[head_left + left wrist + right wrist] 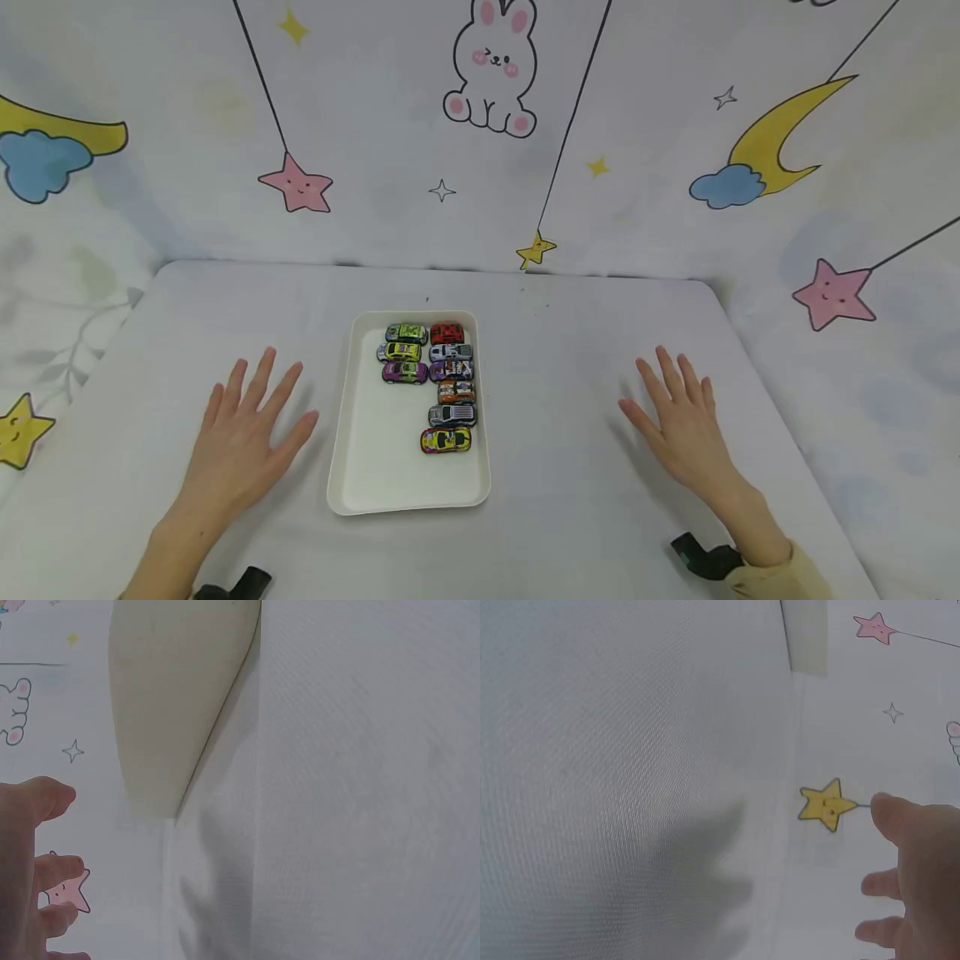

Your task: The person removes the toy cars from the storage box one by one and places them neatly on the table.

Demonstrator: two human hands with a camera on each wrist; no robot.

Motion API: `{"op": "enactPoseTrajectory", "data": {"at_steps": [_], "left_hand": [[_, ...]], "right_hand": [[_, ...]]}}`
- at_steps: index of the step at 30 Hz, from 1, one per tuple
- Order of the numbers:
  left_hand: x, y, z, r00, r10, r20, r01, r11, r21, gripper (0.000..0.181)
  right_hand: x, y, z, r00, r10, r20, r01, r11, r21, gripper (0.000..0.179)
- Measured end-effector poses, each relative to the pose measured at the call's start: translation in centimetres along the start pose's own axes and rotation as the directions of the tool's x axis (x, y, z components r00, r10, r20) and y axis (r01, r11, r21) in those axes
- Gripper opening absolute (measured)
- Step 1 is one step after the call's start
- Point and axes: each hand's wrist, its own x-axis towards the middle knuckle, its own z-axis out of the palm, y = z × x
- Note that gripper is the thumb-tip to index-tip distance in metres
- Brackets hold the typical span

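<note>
A shallow white tray [378, 467] holds several small toy cars in two columns. Its shorter left column has a green car [407, 333], a yellow car [399, 352] and a purple car [404, 372]. Along the right wall run a red car [447, 333], a silver car [451, 352], a dark purple car [452, 371], an orange car [456, 392], a grey pickup [452, 415] and a yellow-and-red car [446, 440]. My left hand [243, 442], fingers spread, is just left of the tray and holds nothing. Farther off to the right, my right hand [682, 433] is also spread and holds nothing.
The tray lies on a white-covered table [570, 467] with rounded far corners. Behind it hangs a pale cloth [375, 100] printed with a rabbit, stars and moons. Dark wrist straps show near both hands, the right one [705, 558] beside a yellow sleeve [780, 579].
</note>
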Motion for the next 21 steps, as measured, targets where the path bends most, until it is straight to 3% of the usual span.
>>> {"op": "enactPoseTrajectory", "data": {"at_steps": [5, 10, 16, 21], "left_hand": [[0.1, 0.3, 0.0, 0.999, -0.02, 0.029, 0.021, 0.999, -0.048, 0.068], [0.4, 1.0, 0.3, 0.994, -0.058, 0.089, 0.073, 0.982, -0.173, 0.067], [1.3, 1.6, 1.0, 0.983, -0.087, 0.159, 0.138, 0.929, -0.343, 0.065], [2.1, 1.8, 1.9, 0.969, -0.106, 0.222, 0.199, 0.866, -0.459, 0.063]], "right_hand": [[0.1, -1.2, -0.3, 0.999, -0.004, 0.037, 0.003, 1.0, 0.025, 0.068], [0.1, -3.0, 0.2, 0.998, -0.018, 0.063, 0.014, 0.997, 0.075, 0.066], [0.0, -5.3, 1.4, 0.995, -0.067, 0.073, 0.056, 0.988, 0.144, 0.06], [0.3, -7.6, 2.4, 0.982, -0.189, 0.01, 0.183, 0.963, 0.198, 0.055]]}}
